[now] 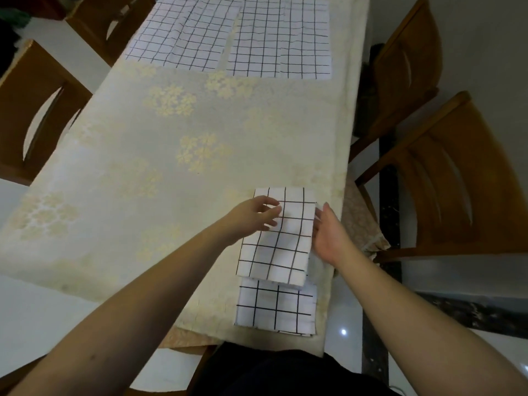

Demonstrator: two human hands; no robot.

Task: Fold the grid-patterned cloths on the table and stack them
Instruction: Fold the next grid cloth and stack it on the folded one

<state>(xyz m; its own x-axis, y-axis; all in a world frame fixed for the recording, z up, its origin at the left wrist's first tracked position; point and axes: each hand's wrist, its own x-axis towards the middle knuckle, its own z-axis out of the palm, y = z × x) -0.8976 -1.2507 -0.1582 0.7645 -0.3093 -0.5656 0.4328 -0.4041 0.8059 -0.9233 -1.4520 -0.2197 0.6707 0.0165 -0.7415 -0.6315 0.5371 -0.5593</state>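
- We see a folded grid cloth (281, 238) lying on the near right part of the bench (171, 155), which is covered by a cream cloth with pale flower clusters.
- Our left hand (255, 214) rests on the upper left part of this folded grid cloth, its fingers spread and only lightly bent, so that grip is apart and clamps nothing.
- Our right hand (331, 235) lies along the cloth's right edge with the fingers straight, touching the edge; this grip is also apart.
- A second folded cloth (275, 310) sits at the near edge of the bench, and the first one overlaps its far edge.
- At the far end of the bench lie two unfolded grid cloths side by side, the left one (183, 32) and the right one (283, 38), their edges touching or slightly overlapping.
- Wooden chairs (445, 184) stand along both sides of the bench.
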